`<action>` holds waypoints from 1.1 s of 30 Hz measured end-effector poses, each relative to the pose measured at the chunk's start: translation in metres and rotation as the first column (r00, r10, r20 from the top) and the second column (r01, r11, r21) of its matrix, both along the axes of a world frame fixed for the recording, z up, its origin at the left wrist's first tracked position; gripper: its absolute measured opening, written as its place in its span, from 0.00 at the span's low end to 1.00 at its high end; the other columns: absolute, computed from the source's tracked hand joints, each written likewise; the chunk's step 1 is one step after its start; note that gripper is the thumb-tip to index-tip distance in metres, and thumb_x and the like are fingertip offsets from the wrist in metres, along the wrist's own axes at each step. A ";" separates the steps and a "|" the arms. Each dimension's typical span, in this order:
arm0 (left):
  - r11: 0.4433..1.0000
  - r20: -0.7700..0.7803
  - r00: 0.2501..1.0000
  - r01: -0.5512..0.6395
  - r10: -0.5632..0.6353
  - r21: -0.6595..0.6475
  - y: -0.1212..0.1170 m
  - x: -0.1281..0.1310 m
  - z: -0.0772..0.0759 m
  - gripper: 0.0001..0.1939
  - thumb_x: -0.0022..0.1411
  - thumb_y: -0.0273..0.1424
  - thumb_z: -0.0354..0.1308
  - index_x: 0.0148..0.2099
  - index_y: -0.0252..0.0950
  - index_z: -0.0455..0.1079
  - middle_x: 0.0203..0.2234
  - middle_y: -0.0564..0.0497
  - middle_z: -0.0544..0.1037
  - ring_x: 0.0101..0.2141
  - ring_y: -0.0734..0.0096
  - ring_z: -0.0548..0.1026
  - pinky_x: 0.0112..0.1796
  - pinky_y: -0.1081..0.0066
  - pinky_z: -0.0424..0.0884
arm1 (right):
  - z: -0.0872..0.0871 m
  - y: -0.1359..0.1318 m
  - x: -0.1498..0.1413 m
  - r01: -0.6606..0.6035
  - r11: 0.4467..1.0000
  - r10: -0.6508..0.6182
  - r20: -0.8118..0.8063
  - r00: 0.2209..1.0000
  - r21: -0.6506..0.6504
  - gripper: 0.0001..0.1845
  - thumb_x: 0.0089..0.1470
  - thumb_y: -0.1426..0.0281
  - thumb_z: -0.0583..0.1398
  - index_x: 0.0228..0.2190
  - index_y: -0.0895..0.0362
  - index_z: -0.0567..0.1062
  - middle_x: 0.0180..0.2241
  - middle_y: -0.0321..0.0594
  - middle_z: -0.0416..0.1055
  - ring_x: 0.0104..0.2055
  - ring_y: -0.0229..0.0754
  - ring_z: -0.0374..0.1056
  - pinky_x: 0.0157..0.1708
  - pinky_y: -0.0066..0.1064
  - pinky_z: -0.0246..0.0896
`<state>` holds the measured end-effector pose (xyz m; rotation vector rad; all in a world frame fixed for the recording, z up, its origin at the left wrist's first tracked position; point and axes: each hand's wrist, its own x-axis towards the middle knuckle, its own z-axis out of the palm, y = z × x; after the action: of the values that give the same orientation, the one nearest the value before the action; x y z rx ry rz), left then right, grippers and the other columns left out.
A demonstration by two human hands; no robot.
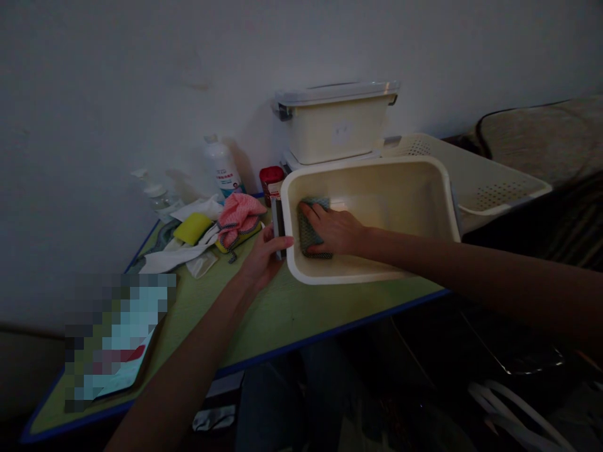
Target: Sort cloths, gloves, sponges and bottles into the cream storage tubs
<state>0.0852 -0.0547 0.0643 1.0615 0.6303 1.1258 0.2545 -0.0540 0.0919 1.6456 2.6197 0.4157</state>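
Bin (400,198) and cloth (308,235) are what the hands are on in the head view, the bin at the table (292,314) with its mouth towards the wearer and the cloth inside its left end. The step in hand looks like wiping that end from within. As a judgement, a further stroke would call for the palm pressed flat, the cloth kept under it and the bin held firm at its left end.

The right hand (336,229) lies over the cloth with fingers spread and extended, pressing rather than pinching; cloth shows between thumb and forefinger and past the fingertips. Whether it rests on the floor or the end wall, I cannot tell. The left hand (264,260) is closed on the bin's left end at the grey latch (277,220), thumb beside the rim; its other fingers are mostly hidden.

Behind the bin stands a lidded box (339,129), with a basket (471,172) to the right. Left of the bin are a red tin (271,177) and a pink cloth (240,216).
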 end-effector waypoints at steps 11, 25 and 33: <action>1.000 0.009 1.000 0.010 -0.010 -0.006 0.000 0.001 0.001 0.16 0.36 0.28 0.66 0.32 0.36 0.71 0.23 0.55 0.76 0.26 0.70 0.75 0.29 0.70 0.71 | 0.001 -0.002 0.002 -0.020 0.999 0.016 -0.090 0.996 -0.040 0.50 0.45 0.60 0.65 0.58 0.71 0.47 0.55 0.65 0.58 0.52 0.58 0.64 0.42 0.41 0.66; 1.000 0.002 1.000 -0.014 0.014 -0.026 -0.003 0.002 0.006 0.16 0.33 0.28 0.67 0.30 0.36 0.71 0.22 0.57 0.74 0.24 0.74 0.71 0.29 0.72 0.68 | 0.004 0.007 -0.004 0.006 0.999 -0.010 -0.064 0.998 -0.051 0.51 0.42 0.56 0.63 0.58 0.70 0.50 0.54 0.60 0.61 0.45 0.57 0.67 0.35 0.38 0.65; 0.999 0.044 0.998 -0.036 0.038 -0.040 -0.001 0.005 0.007 0.16 0.32 0.29 0.66 0.29 0.35 0.71 0.22 0.57 0.74 0.22 0.77 0.69 0.27 0.73 0.68 | 0.014 0.012 0.020 -0.201 0.963 0.175 -0.152 0.973 -0.181 0.47 0.45 0.66 0.64 0.59 0.65 0.47 0.56 0.61 0.57 0.48 0.55 0.67 0.42 0.42 0.64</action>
<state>0.0905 -0.0561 0.0710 0.9919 0.6363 1.1617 0.2745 -0.0423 0.1057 1.4181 2.8206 0.0462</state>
